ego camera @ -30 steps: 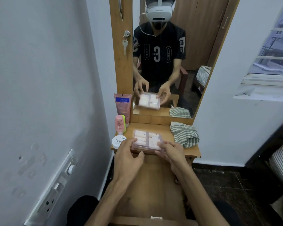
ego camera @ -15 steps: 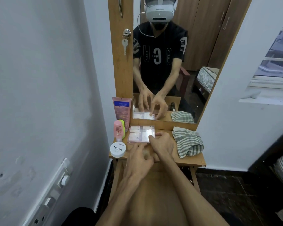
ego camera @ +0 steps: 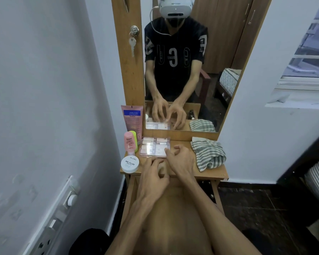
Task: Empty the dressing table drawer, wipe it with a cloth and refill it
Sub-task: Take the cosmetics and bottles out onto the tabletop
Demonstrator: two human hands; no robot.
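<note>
A clear plastic box (ego camera: 153, 146) of small pink and white items lies flat on the dressing table top (ego camera: 210, 173), close to the mirror. My right hand (ego camera: 180, 159) rests beside its near right corner, a fingertip touching the edge, fingers loosely curled and holding nothing. My left hand (ego camera: 152, 176) hovers just in front of the box with fingers bent and apart, empty. The pulled-out drawer (ego camera: 170, 203) lies under my forearms, its wooden bottom bare where it shows. A striped cloth (ego camera: 207, 153) sits bunched at the right of the top.
At the left of the top stand a pink tube (ego camera: 132, 117), a pink bottle (ego camera: 129, 142) with a yellow-green one behind it, and a round white nail polish remover tub (ego camera: 130, 164). A mirror (ego camera: 188, 61) rises behind. A wall socket (ego camera: 66, 205) is at the left.
The box was held up in both hands, then laid flat on the table top near the mirror. Both hands have let go and drawn back slightly towards me.
</note>
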